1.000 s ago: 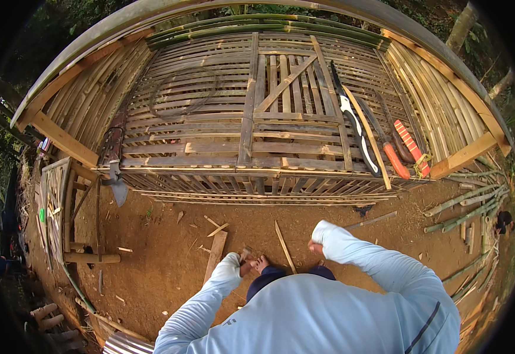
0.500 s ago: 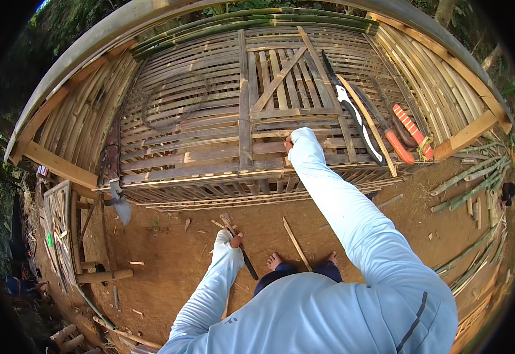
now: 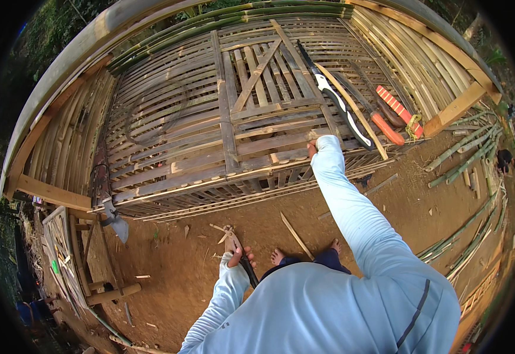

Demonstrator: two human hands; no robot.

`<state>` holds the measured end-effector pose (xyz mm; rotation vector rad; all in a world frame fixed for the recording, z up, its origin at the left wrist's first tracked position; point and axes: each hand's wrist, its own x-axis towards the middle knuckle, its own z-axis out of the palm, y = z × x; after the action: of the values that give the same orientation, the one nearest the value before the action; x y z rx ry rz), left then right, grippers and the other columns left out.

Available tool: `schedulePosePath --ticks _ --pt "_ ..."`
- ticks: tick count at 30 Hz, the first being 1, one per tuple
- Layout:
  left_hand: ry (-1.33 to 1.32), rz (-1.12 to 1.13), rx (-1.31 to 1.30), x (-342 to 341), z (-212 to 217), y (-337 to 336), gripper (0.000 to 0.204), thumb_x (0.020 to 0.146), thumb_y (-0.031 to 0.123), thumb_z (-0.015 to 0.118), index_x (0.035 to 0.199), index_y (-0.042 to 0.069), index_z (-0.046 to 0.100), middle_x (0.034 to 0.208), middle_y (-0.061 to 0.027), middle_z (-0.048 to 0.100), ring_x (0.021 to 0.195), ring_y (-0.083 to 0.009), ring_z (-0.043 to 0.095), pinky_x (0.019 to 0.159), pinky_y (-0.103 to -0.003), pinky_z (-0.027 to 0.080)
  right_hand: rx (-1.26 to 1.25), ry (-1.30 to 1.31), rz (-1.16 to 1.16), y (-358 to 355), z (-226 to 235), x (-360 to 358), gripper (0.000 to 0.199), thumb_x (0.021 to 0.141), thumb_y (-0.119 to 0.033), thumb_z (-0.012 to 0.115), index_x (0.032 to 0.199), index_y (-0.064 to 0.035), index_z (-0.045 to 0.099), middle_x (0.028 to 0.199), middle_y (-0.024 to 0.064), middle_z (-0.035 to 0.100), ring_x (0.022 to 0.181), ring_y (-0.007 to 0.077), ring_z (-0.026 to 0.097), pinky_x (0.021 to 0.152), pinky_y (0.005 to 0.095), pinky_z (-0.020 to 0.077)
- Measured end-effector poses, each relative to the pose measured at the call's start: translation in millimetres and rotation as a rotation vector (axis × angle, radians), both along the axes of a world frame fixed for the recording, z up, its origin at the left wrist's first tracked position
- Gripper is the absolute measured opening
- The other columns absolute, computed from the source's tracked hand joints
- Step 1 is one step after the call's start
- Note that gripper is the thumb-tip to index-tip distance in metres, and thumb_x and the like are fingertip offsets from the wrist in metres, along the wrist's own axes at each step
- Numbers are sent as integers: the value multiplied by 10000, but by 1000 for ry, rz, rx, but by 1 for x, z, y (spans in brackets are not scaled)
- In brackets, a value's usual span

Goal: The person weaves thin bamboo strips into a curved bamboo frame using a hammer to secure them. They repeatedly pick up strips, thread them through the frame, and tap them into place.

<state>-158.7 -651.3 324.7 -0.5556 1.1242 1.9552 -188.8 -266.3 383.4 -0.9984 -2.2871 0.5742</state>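
Observation:
My left hand (image 3: 237, 259) is low over the dirt, closed round a black-handled tool that looks like pincers (image 3: 232, 241). A pale split piece (image 3: 218, 228) shows by its metal head. My right arm reaches forward to the slatted bamboo panel (image 3: 175, 153). There my right hand (image 3: 315, 147) is closed at the panel's near edge, below a framed section with a diagonal brace (image 3: 256, 76). What its fingers grip, if anything, is hidden. To its right on the slats lie a folding-type saw with a white and black handle (image 3: 345, 112) and an orange-handled blade (image 3: 387, 128).
A red striped sheath (image 3: 396, 105) lies beside the blades, next to a thin bamboo stick (image 3: 352, 112). A grey metal blade (image 3: 115, 223) hangs at the panel's left corner. Green bamboo poles (image 3: 467, 156) lie on the right, and a pointed stick (image 3: 296, 235) rests near my feet.
My view has shifted, so the panel sits further left. My right hand has moved right along the panel's near edge. My left hand has turned, showing more of its fingers round the tool.

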Motion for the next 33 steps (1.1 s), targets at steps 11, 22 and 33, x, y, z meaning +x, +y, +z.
schedulePosePath --ticks 11,22,33 --pt "113 -365 60 -24 16 47 447 892 164 620 1295 198 431 1015 -66 622 746 -186 566 616 -360 486 -182 -195 -187 58 -37 47 81 804 -142 720 856 -81 726 776 125 675 666 279 614 637 341 483" --pt "595 -493 10 -41 74 150 692 816 91 602 1454 73 336 948 -31 573 667 -121 513 592 -272 445 -185 -441 -40 58 -17 41 320 785 -195 761 1073 -70 697 1003 118 704 873 284 663 787 312 522" --pt "1308 -404 -808 -165 96 214 619 802 59 622 1383 -32 431 1094 -175 656 940 -225 630 816 -304 478 -1108 -802 -258 -34 -175 274 416 837 -134 636 1232 -76 518 1304 123 475 1139 269 488 797 398 500"
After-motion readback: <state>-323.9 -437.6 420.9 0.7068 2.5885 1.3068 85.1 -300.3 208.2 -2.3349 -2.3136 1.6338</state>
